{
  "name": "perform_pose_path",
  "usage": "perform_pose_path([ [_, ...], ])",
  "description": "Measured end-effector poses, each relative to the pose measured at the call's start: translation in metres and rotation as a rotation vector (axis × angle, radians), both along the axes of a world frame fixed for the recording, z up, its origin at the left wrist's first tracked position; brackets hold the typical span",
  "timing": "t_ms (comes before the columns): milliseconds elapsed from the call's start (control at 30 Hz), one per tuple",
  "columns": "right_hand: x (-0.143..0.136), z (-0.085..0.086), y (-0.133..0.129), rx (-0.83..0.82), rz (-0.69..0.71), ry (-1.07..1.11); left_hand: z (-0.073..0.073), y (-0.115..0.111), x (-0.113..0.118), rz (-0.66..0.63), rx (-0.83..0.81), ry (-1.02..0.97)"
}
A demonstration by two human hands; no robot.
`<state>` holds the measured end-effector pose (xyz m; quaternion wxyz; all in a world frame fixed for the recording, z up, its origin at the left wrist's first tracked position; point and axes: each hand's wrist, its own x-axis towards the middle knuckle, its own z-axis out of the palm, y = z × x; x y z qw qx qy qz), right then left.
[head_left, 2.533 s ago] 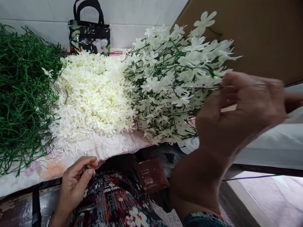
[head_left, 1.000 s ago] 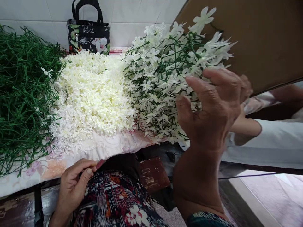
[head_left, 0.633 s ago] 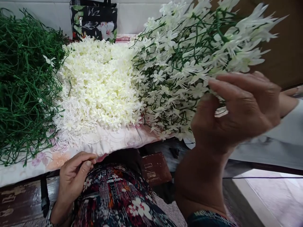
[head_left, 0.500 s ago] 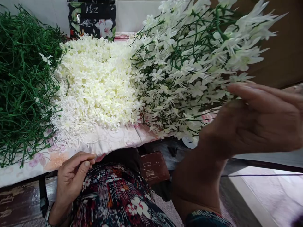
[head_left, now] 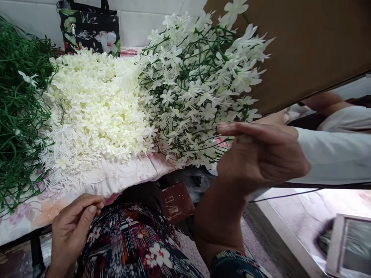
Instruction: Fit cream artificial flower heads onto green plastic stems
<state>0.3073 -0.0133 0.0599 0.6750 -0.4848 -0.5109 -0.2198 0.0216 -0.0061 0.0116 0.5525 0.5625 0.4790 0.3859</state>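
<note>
My right hand point(head_left: 262, 158) is raised at the right edge of a heap of white artificial flowers on green stems point(head_left: 185, 88). Its fingers are bent back over the thumb, and I cannot make out anything between them. Low at the left, my left hand point(head_left: 71, 227) rests by the table edge, thumb pressed to the curled fingers, with nothing visible in it. Beyond it lie a pile of loose cream-white blossoms point(head_left: 98, 104) and thin white stamen-like strands point(head_left: 69, 154). A tangle of green plastic stems point(head_left: 20, 116) fills the far left.
A flower-patterned cloth point(head_left: 124, 173) covers the table. A black floral bag point(head_left: 89, 33) stands against the tiled wall. Behind the flower heap rises a brown board point(head_left: 304, 46). Another person's white clothing point(head_left: 333, 154) shows at right. A dark red box point(head_left: 177, 202) sits below the table edge.
The view has swung to the right, so the table things appear farther left and more of the other person shows. My right hand has come lower and away from the flower heap's top.
</note>
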Motion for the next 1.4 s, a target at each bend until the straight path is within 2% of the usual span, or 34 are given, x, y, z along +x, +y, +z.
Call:
perform_pose_path([
  [167, -0.006, -0.005, -0.005, -0.16, 0.143, 0.032, 0.003, -0.002, 0.005, 0.02, -0.046, -0.001],
  [300, -0.011, -0.008, -0.003, -0.326, 0.228, 0.058, -0.001, 0.0, 0.001, -0.022, -0.032, -0.003],
  [433, -0.022, -0.011, -0.002, -0.426, 0.28, -0.14, -0.007, 0.003, -0.004, -0.138, 0.025, 0.02],
  [500, -0.03, -0.015, -0.002, -0.473, 0.318, -0.225, -0.008, 0.004, -0.004, -0.155, 0.032, 0.026],
  [700, -0.052, -0.036, -0.004, -0.624, 0.451, -0.38, 0.0, 0.0, 0.001, -0.057, 0.016, 0.025],
  [867, -0.072, -0.053, -0.008, -0.725, 0.531, -0.473, 0.004, 0.0, -0.005, 0.051, -0.018, 0.003],
  [1000, -0.083, -0.06, -0.012, -0.773, 0.586, -0.475, 0.006, 0.001, -0.013, 0.169, 0.002, 0.005],
  [1133, -0.084, -0.065, -0.015, -0.762, 0.641, -0.414, 0.008, 0.002, -0.025, 0.293, 0.11, -0.024],
  [1267, -0.083, -0.072, -0.011, -0.746, 0.598, -0.356, 0.004, 0.002, -0.044, 0.378, 0.164, 0.15],
  [1400, -0.094, -0.074, -0.002, -0.758, 0.564, -0.381, -0.002, 0.001, -0.058, 0.367, 0.235, 0.306],
])
